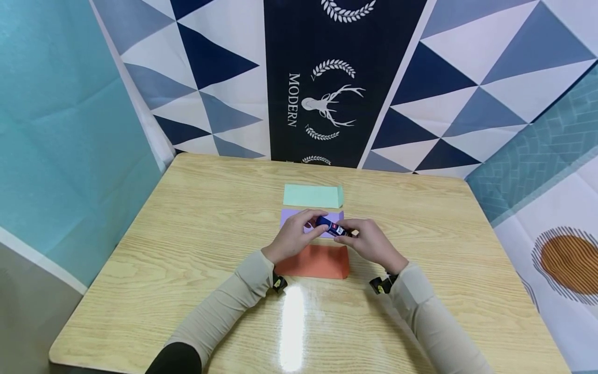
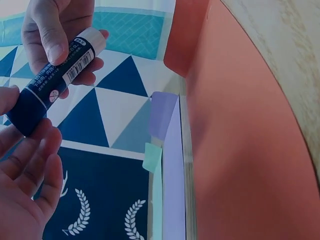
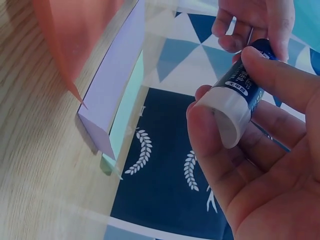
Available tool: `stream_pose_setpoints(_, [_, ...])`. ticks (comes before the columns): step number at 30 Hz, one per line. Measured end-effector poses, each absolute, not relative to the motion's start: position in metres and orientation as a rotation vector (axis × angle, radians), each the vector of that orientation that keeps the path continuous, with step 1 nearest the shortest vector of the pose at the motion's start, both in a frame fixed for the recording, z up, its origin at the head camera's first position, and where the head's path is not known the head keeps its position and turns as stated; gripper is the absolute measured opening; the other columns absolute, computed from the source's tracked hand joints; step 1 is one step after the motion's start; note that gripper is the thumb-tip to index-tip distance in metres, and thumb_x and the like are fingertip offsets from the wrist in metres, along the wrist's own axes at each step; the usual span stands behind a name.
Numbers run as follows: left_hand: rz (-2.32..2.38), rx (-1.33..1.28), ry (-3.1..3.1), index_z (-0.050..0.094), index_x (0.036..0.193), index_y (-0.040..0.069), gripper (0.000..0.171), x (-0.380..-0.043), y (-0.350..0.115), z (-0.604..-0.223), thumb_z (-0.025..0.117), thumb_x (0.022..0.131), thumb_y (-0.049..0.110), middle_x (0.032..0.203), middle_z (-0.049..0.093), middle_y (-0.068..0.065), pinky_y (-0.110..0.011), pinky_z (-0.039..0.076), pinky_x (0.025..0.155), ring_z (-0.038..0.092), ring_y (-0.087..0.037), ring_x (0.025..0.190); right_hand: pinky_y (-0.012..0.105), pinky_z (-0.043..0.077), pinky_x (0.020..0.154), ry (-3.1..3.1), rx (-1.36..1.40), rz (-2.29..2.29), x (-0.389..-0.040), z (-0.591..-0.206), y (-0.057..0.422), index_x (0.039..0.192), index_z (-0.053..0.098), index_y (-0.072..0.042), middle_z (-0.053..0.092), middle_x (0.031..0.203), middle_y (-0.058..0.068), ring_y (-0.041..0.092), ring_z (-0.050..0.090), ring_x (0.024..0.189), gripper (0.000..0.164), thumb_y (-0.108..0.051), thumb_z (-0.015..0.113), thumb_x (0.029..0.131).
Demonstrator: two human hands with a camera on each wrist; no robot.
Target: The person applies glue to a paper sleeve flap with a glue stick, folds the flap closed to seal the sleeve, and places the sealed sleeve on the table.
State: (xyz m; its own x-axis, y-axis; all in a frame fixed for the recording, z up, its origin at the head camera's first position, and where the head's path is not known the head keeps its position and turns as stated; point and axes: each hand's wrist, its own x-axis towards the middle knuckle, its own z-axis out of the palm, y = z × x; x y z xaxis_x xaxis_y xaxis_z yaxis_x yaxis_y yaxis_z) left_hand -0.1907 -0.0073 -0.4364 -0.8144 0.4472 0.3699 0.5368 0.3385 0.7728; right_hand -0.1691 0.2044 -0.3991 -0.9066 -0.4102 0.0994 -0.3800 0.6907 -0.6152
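Note:
A dark blue glue stick (image 1: 330, 226) with a white base is held tilted between both hands, above the purple envelope (image 1: 288, 215). My left hand (image 1: 293, 236) pinches its dark blue cap end between thumb and fingers. At the other end my right hand (image 1: 371, 241) grips the barrel, thumb on top and fingers beneath. The left wrist view shows the glue stick's (image 2: 57, 80) barcode and fine print. In the right wrist view its white base (image 3: 234, 107) faces the camera. The hands partly cover the purple envelope.
A mint green envelope (image 1: 310, 196) lies beyond the purple one, and an orange envelope (image 1: 315, 262) lies nearer me, below the hands. All rest in a column on the wooden table (image 1: 187, 249). A patterned cloth (image 1: 224, 67) hangs behind the table's far edge.

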Motion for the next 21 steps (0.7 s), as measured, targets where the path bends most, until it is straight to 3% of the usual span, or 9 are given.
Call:
stream_pose_setpoints(7, [-1.463,-0.922,-2.505,0.062,0.126,0.007,0.034,-0.191,-0.008,-0.438,0.062,0.096,0.022,0.099,0.065,-0.005,-0.039,0.053,0.083,0.061,-0.017,0.089,0.03,0.056,0.07,2.818,-0.638,-1.011,-0.171,-0.402,0.202,0.119,0.068,0.0,0.071,0.113,0.017,0.022,0.068,0.089,0.035,-0.016,0.071,0.088])
stream_pose_setpoints(14, [-1.332,-0.963,-2.558,0.064,0.115,0.006,0.025,-0.191,-0.008,-0.44,0.058,0.098,0.024,0.097,0.062,-0.003,-0.022,0.047,0.074,0.055,-0.012,0.083,0.021,0.043,0.052,2.794,-0.666,-1.007,-0.171,-0.408,0.203,0.114,0.071,-0.001,0.073,0.094,0.011,0.01,0.049,0.06,0.028,-0.014,0.07,0.089])
stream_pose_setpoints(21, [-1.233,-0.996,-2.524,0.064,0.11,0.007,0.022,-0.194,-0.008,-0.437,0.056,0.1,0.024,0.09,0.06,-0.002,-0.02,0.039,0.063,0.048,-0.01,0.071,0.02,0.045,0.053,2.86,-0.697,-1.063,-0.17,-0.415,0.202,0.116,0.069,0.003,0.074,0.098,0.014,0.008,0.052,0.062,0.033,-0.013,0.071,0.088])
